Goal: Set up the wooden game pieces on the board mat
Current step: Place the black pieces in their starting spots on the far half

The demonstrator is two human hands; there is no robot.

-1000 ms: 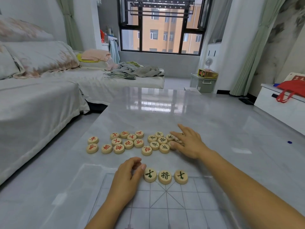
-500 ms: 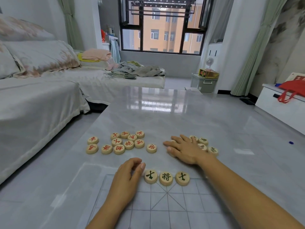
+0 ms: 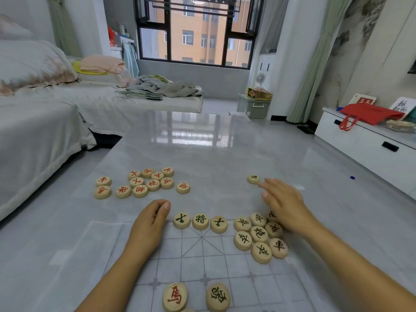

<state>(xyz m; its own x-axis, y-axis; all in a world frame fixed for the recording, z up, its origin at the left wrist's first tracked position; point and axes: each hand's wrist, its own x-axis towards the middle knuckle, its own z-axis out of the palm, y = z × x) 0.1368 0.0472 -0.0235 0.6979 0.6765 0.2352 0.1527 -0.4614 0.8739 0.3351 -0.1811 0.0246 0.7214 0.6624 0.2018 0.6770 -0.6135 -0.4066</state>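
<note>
While mirroring the window (image 3: 198,32), glossy tabletop (image 3: 202,154) beside sofa (image 3: 45,136); left fingers (image 3: 155,204) curled, contents hidden; right fingers (image 3: 269,185) loosely spread.

Pale wooden red-lettered pieces (image 3: 140,191) and dark-green-lettered pieces (image 3: 200,221), clear mat (image 3: 173,249) with grey grid, grey marbled table (image 3: 213,158).

- My left hand (image 3: 150,222) rests loosely curled at the far edge of the board mat (image 3: 180,261), just beside a row of three black-lettered pieces (image 3: 200,221).
- My right hand (image 3: 286,206), fingers straight, lies near a lone piece (image 3: 253,179).
- A black-lettered cluster (image 3: 258,235) lies beside that wrist.
- Red-lettered pieces (image 3: 140,183) sit grouped on the table (image 3: 202,149).
</note>
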